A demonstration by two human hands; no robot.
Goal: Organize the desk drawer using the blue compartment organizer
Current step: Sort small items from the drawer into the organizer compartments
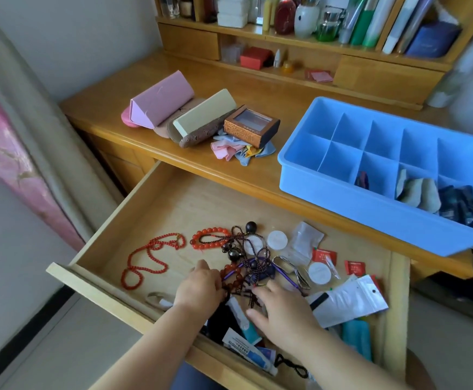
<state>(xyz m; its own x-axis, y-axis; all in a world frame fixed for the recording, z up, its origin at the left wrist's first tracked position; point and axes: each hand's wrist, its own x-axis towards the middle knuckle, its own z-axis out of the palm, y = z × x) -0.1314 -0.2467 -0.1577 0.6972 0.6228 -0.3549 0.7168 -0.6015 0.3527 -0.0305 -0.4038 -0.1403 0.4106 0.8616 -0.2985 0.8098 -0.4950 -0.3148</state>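
Both hands reach into the open drawer. The left hand pinches the tangled beads with curled fingers. The right hand rests beside it, fingers spread; the organizer sits on the desk.

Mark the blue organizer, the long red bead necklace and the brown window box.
blue organizer [339, 204], head view, front outer wall
long red bead necklace [130, 273], head view, lower loop of beads
brown window box [253, 120], head view, clear lid window
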